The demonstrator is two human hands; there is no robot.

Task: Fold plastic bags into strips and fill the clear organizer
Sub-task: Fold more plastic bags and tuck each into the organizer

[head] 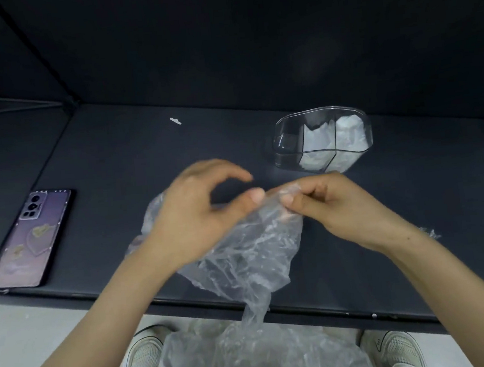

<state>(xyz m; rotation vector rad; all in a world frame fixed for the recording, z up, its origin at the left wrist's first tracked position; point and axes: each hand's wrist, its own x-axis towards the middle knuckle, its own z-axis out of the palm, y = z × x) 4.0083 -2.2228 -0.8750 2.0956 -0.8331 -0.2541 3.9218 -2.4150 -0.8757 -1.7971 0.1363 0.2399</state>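
A crumpled clear plastic bag [249,250] hangs over the front of the dark table, its lower end drooping past the edge. My left hand [197,216] pinches the bag's top edge between thumb and fingers. My right hand [333,204] grips the same edge just to the right, the two hands nearly touching. The clear organizer [287,147] stands at the back right; two of its compartments hold white folded bags [336,142], and its left compartment looks empty.
A phone [32,239] in a purple case lies face down at the table's left. A small white scrap [175,121] lies farther back. More clear plastic [258,354] is piled below the table edge [304,309] above my shoes [145,364]. Dark walls enclose the table.
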